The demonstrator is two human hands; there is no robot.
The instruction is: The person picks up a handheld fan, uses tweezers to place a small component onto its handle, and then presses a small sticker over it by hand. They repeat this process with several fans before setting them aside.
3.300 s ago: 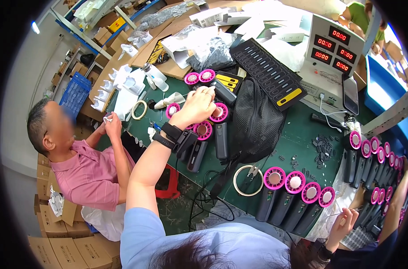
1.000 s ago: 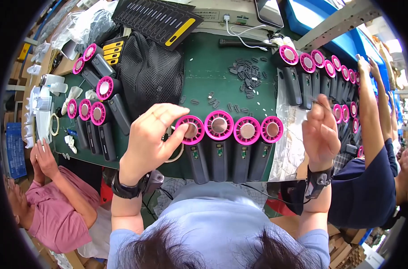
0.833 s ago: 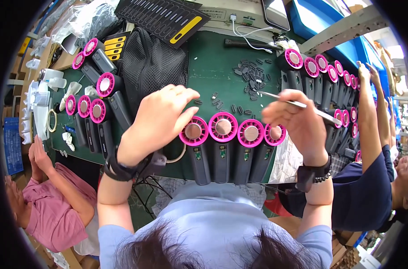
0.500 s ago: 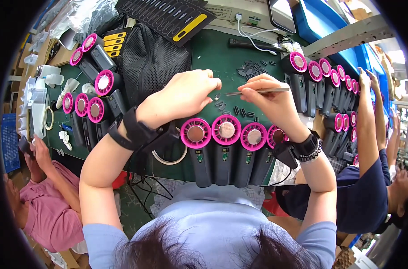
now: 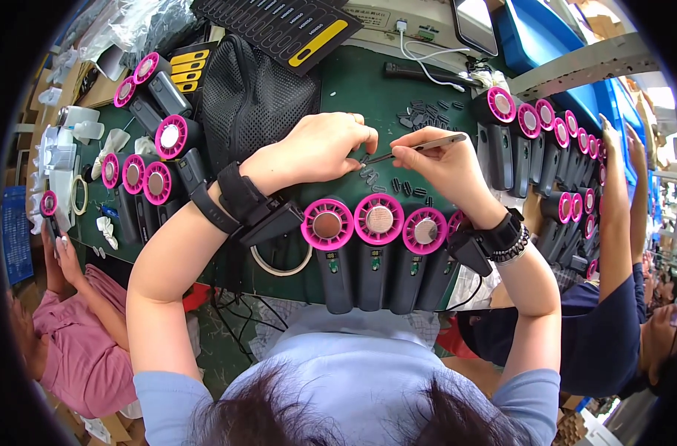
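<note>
My right hand (image 5: 446, 165) pinches a pair of metal tweezers (image 5: 444, 142), whose tip points left toward my left fingertips. My left hand (image 5: 323, 149) is curled, thumb and forefinger close together by the tweezer tip; whatever lies between them is too small to make out. Just below them, a few small grey oval pieces (image 5: 369, 177) lie on the green table, beside several small black pieces (image 5: 402, 186). Nearest my body stands a row of dark grey handheld fans (image 5: 378, 218) with pink rings, small circuit boards showing on their handles. My right wrist partly covers the rightmost one.
A pile of black pieces (image 5: 427, 115) lies beyond my hands. A black mesh bag (image 5: 256, 97) is at the left, with more pink-ringed fans (image 5: 172, 137) beside it. Rows of fans (image 5: 528, 119) fill the right side. Co-workers sit on both sides, one holding a fan (image 5: 49, 203).
The tweezers have tilted and their tip has come to my left fingertips. My left hand has moved slightly right. The left co-worker's fan has turned its pink ring into view.
</note>
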